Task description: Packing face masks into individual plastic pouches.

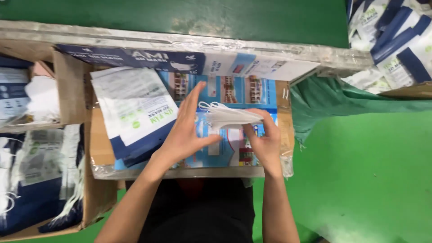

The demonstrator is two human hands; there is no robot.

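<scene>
A small stack of white face masks (230, 115) with ear loops is held between both my hands above a flat printed cardboard work board (270, 96). My right hand (264, 139) pinches the stack's right end from below. My left hand (186, 128) has its fingers spread and pressed flat against the stack's left side. A pile of white-and-blue mask pouches (135, 112) lies on the board just left of my left hand.
A cardboard box (96, 198) at the left holds loose white masks and more pouches. A taped cardboard strip (180, 49) runs along the back. Filled blue-and-white pouches (396, 36) pile up at the top right. Green floor and green cloth (342, 105) lie at right.
</scene>
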